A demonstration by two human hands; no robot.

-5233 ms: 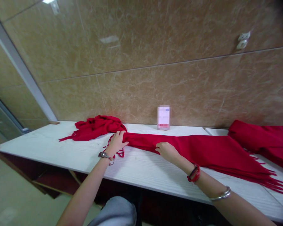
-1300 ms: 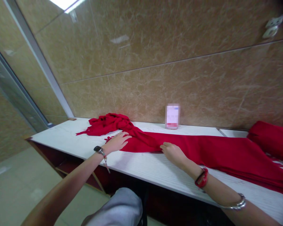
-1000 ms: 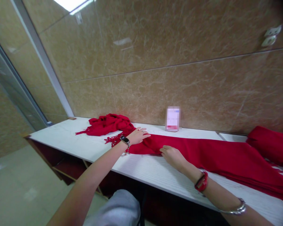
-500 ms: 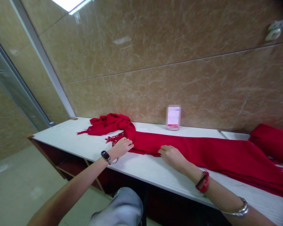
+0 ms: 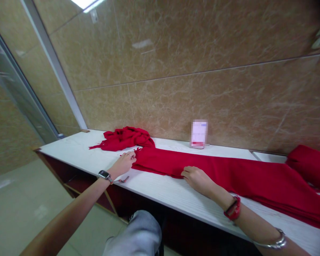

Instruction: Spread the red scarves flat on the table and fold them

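A long red scarf (image 5: 245, 174), folded lengthwise, stretches along the white counter (image 5: 154, 185) toward the right. At its left end, near the fringe, my left hand (image 5: 124, 163) has its fingers closed on the scarf's corner. My right hand (image 5: 197, 177) pinches the near edge of the same scarf around its middle, fingers curled. A second red scarf (image 5: 126, 138) lies crumpled just behind my left hand, with its fringe spread on the counter.
Against the marble wall (image 5: 160, 103) leans a blurred, phone-like upright rectangle (image 5: 199, 134). More folded red cloth (image 5: 309, 167) lies at the far right. Open shelves (image 5: 82, 188) run below the counter, and my knee (image 5: 138, 231) is close to its front edge.
My left hand has moved left along the scarf, and its fringed end now lies straighter and farther left. My right hand has stayed at nearly the same spot on the edge.
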